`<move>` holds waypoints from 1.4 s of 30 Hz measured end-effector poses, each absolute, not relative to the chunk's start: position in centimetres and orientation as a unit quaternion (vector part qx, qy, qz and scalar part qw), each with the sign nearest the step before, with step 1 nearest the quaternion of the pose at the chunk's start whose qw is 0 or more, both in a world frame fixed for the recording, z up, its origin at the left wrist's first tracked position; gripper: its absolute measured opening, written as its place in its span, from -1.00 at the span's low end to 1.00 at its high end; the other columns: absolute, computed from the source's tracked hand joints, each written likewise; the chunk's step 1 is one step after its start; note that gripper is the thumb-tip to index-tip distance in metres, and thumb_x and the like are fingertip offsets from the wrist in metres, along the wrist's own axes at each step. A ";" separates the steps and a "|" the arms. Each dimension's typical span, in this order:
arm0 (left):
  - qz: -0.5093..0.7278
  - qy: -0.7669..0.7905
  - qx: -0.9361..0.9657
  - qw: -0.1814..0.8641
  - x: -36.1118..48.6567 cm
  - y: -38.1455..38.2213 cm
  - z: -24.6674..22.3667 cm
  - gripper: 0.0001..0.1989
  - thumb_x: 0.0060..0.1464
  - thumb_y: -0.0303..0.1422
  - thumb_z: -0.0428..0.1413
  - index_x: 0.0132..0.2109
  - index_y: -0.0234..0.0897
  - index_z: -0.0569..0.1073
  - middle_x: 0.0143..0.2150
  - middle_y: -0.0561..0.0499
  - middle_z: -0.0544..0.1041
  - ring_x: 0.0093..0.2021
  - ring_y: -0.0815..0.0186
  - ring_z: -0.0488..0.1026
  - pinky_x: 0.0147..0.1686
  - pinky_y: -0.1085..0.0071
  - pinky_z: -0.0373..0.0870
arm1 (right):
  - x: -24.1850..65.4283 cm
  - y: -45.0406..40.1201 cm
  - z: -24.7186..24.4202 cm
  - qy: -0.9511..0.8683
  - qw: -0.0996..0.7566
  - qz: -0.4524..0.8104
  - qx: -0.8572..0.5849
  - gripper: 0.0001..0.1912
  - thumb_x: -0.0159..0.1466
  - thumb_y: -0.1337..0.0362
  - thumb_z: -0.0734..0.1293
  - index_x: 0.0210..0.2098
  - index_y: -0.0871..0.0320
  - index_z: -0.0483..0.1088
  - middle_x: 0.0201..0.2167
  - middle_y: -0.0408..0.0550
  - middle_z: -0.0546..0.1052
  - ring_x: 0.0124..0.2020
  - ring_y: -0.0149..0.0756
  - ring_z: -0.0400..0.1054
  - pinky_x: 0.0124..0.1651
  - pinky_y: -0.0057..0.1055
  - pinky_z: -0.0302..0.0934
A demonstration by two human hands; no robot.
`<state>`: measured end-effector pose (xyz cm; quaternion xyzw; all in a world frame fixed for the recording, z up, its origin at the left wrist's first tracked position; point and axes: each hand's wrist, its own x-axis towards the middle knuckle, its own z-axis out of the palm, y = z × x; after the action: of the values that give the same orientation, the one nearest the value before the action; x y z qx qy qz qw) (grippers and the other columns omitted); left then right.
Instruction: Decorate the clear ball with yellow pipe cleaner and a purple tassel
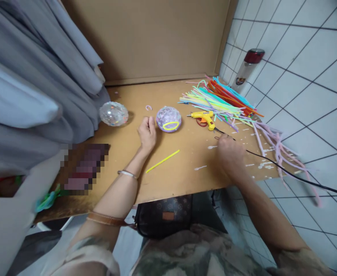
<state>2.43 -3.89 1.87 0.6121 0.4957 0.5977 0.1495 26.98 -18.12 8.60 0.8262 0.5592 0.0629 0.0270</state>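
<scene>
My left hand (147, 134) is closed, thumb and fingers together, beside a round clear ball (160, 110) with a speckled, purplish look. Whether it touches the ball or holds anything small, I cannot tell. A yellow ring (171, 125) lies on the front of that ball. My right hand (231, 155), slightly blurred, is closed above the table's right side. A small dark reddish loop (216, 138) shows at its fingertips; the rest is hidden. Just beyond lies a yellow hot glue gun (204, 115) with its black cord (260, 154) running right. A yellow pipe cleaner (162, 161) lies between my hands.
Another clear speckled ball (113, 114) sits left, near the grey curtain (39, 69). Colourful pipe cleaners (214, 99) are heaped back right, below a red-capped bottle (247, 69). A small pink curl (148, 108) lies behind my left hand. White tiles (306, 76) border the right side.
</scene>
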 end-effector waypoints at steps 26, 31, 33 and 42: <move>0.661 0.317 0.621 0.277 4.7 -6.7 3.8 -0.47 0.25 0.13 0.10 -0.32 -0.28 0.52 -0.42 0.02 0.52 -0.40 0.38 0.42 -0.34 0.44 0.35 | 22.7 -13.5 9.1 0.597 -0.480 -0.288 0.575 -0.91 0.15 0.28 0.34 -0.44 0.09 0.32 -0.65 -0.28 0.33 -0.64 -0.46 0.17 -0.51 -0.49 0.04; 0.578 0.270 0.648 0.416 5.1 -6.9 4.2 -0.37 -0.01 0.15 0.34 0.03 -0.23 0.61 -0.29 -0.07 0.67 -0.47 0.39 0.43 -0.41 0.42 0.39 | 20.0 -10.7 9.6 0.536 -0.600 -0.410 0.430 -0.71 0.20 0.10 0.46 -0.38 0.06 0.28 -0.58 -0.27 0.45 -0.65 -0.51 0.27 -0.58 -0.54 0.13; 0.555 0.255 0.642 0.463 5.0 -6.7 4.6 -0.34 -0.07 0.18 0.36 -0.01 -0.24 0.64 -0.39 -0.01 0.62 -0.51 0.41 0.40 -0.44 0.42 0.37 | 19.9 -9.8 9.6 0.524 -0.608 -0.450 0.392 -0.65 0.19 0.07 0.50 -0.37 0.05 0.26 -0.56 -0.28 0.48 -0.64 -0.51 0.30 -0.57 -0.55 0.19; 0.547 0.306 0.596 0.501 3.0 -5.5 5.8 -0.49 -0.18 0.10 0.43 -0.40 -0.29 0.62 -0.61 0.10 0.42 -0.55 0.43 0.30 -0.48 0.45 0.23 | 21.6 -9.1 8.2 0.503 -0.582 -0.510 0.384 -0.64 0.10 0.00 0.51 -0.31 0.06 0.36 -0.44 -0.21 0.49 -0.45 -0.41 0.36 -0.30 -0.39 0.36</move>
<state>3.00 -5.52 5.85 0.5965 0.3059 0.5470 0.5015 21.57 -9.07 8.23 0.3844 0.5029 -0.5104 -0.5821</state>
